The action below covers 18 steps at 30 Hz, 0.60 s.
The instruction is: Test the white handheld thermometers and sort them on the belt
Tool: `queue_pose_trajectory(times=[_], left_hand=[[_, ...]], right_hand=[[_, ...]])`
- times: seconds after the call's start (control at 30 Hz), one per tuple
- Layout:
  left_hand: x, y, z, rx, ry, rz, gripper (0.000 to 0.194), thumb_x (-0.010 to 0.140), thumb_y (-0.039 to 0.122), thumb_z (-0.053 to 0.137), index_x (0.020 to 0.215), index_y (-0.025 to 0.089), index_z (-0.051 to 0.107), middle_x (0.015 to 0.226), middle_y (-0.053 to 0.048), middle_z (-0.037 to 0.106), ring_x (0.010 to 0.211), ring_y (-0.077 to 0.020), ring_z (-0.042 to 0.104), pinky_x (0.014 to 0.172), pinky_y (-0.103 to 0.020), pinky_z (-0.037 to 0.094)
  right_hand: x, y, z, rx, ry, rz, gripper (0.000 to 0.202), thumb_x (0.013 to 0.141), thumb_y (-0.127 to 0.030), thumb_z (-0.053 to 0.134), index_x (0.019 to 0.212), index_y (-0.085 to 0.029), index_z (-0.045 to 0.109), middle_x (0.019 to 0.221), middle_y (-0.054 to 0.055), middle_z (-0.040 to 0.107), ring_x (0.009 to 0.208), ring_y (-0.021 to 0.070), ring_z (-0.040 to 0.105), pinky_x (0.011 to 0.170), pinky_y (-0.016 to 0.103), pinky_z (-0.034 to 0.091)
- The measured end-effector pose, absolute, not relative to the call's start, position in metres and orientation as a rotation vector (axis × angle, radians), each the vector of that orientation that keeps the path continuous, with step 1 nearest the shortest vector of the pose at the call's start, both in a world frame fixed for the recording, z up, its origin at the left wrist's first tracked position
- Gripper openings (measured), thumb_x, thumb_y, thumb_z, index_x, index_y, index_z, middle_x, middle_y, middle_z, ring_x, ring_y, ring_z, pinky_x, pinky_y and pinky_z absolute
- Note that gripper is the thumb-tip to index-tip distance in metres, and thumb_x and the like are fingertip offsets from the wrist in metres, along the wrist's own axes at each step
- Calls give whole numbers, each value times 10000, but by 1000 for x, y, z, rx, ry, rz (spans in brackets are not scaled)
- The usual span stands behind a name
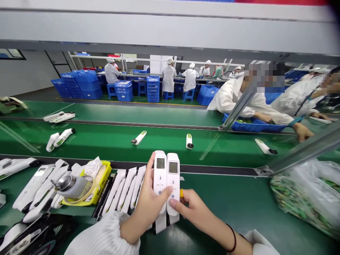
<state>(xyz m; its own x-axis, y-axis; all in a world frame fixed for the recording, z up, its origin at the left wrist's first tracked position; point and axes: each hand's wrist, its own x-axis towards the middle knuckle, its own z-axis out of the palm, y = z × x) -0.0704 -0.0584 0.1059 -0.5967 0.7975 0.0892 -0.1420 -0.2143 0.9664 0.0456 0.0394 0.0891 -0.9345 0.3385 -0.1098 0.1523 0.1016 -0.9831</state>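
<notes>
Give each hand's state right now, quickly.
Left hand: holding two white handheld devices side by side.
Right hand: partly curled, thumb touching the right device; grip cannot be told.

Left white, fine-ribbed fabric sleeve (98,237): loose, gathered at cuff. Right white fabric sleeve (261,244): ends well short of wrist. Thin, dark, round band (234,238) beyond it. Right hand (195,206): small yellow finger covering (181,194).

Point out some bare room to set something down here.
Bare tabletop lies between the right hand and the plastic bag. The green strip behind is free between its two rightmost thermometers. Left of the left hand it's crowded: packed thermometers, a yellow basket, a metal bottle.
</notes>
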Motion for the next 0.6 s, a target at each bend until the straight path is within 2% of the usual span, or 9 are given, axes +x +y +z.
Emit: queue_pose_trajectory(times=[0.13,0.23,0.3,0.33,0.4,0.5,0.6], left_hand=[[-101,-21,91,894,1533,1757,859,840,248,562,1463,338,-23,1444,-82,393,1173,-240,543,918,-369,505],[-146,19,76,926,1790,1518,742,908,215,397,1473,256,-82,1432,-154,392,1046,-227,623,861,-386,528],[-180,44,65,955,1923,1390,767,871,180,487,1484,245,29,1409,-174,411,971,-239,647,838,-401,528],[-195,54,60,979,2006,1330,741,865,188,532,1477,228,117,1361,-179,458,1000,-255,629,872,-423,506],[-220,70,49,1035,2165,1219,580,884,254,560,1407,205,315,1308,-148,497,1079,-268,572,924,-483,465],[-241,82,34,1126,2345,1058,396,900,306,553,1271,186,483,1256,-107,529,1085,-251,556,920,-486,464],[-255,85,24,1226,2496,925,354,895,302,561,1223,173,522,1247,-102,538,1097,-250,550,927,-483,457]], right_hand=[[20,78,80,-586,-2335,1785,453,814,-572,513,662,-147,555,495,-45,411,424,68,335,400,199,243],[-8,124,74,-874,-2568,1228,396,842,-462,497,606,-152,565,461,-39,437,407,79,371,415,206,264],[-28,155,68,-1008,-2630,968,367,809,-396,557,531,-156,549,461,-16,471,438,101,431,441,217,282],[-37,168,64,-1058,-2650,883,353,792,-363,580,509,-156,544,470,0,494,459,118,468,455,225,294],[-53,187,56,-1136,-2679,754,311,773,-315,611,515,-149,560,522,42,555,519,161,542,490,243,329],[-67,198,45,-1202,-2696,571,268,812,-334,604,641,-127,616,661,103,633,660,220,622,578,269,393],[-72,202,38,-1218,-2653,431,322,911,-393,471,856,-119,630,853,151,657,831,250,633,694,303,425]])
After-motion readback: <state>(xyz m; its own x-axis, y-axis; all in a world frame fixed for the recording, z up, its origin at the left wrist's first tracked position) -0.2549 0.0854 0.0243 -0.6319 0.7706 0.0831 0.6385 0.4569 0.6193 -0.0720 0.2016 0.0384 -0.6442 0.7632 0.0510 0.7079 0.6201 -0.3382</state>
